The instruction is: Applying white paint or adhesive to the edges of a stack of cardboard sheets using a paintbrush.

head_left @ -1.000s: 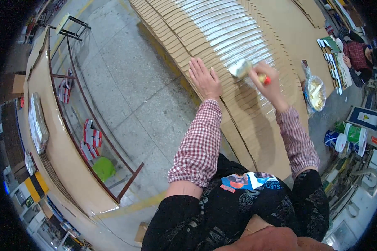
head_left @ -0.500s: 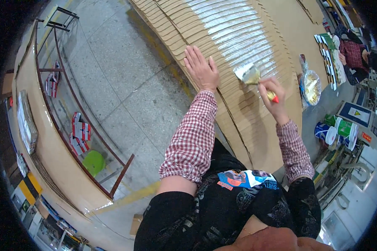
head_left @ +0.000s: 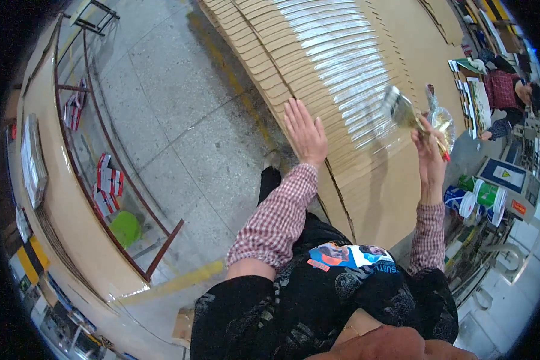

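Note:
My left hand (head_left: 306, 133) lies flat on the left side of the overlapping cardboard sheets (head_left: 366, 195), fingers stretched out. In my right hand (head_left: 431, 162), closed round the handle, is a wide flat paintbrush (head_left: 407, 113) with a red handle end. The brush is raised at the right side of the sheets, its bristles blurred and pointing up and left. A wet, shiny whitish band (head_left: 336, 57) runs down the stepped edges of the sheets. Just beyond my right hand stands a plastic-lined container (head_left: 443, 122) with something yellowish in it, partly hidden by that hand.
Another person in a checked top (head_left: 503, 90) works at the far right beside stacked strips (head_left: 467, 99). White, blue and green buckets (head_left: 487, 195) stand at the right. To the left are a curved, cardboard-covered table (head_left: 72, 222), a green stool (head_left: 126, 229) and red-and-white boxes (head_left: 110, 183).
My right hand has carried the paintbrush off the coated band to the right, near the plastic-lined container. My left hand has slid a little nearer to me along the sheets.

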A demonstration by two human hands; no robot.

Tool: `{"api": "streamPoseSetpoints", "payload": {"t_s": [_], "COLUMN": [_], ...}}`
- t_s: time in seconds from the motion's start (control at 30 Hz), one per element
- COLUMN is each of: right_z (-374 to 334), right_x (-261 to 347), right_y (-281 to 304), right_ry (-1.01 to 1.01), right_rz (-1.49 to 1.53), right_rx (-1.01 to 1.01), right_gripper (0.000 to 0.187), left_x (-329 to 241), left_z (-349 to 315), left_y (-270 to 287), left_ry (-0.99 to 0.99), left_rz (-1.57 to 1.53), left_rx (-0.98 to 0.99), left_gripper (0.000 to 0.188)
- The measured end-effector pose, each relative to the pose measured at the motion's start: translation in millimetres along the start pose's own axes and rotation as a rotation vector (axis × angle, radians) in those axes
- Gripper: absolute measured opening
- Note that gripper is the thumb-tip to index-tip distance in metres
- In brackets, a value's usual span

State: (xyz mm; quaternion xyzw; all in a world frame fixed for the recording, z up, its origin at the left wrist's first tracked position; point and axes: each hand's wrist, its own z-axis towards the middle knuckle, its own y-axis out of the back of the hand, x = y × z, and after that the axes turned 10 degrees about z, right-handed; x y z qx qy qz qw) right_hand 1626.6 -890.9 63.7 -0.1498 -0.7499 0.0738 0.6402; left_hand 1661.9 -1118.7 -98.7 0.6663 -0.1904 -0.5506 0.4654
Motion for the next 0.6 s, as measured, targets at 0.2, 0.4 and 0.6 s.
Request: {"api": "streamPoseSetpoints", "payload": {"t_s": [0.2,0.4,0.6], "right_z": [38,-2,-49], "right_x": [-44,-63,-42], "right_y": [-60,-16,16], "right_ry": [0.336,0.309,0.218], "right_rz": [-0.448,-0.76,-0.721], "right_rx": [0.37,0.431,0.302], "right_gripper": [0.009,0.013,0.014], "left_x": [-2,4,1], "left_z": [-1,5,4], "left_y": [-10,-13,-13], "left_ry": [-0.023,-0.016,-0.022], "left_rz": [0.067,0.1,0.145], "left_rx": [-0.102,-0.167,-0.182], "left_gripper": [0.064,0.063,0.064]}}
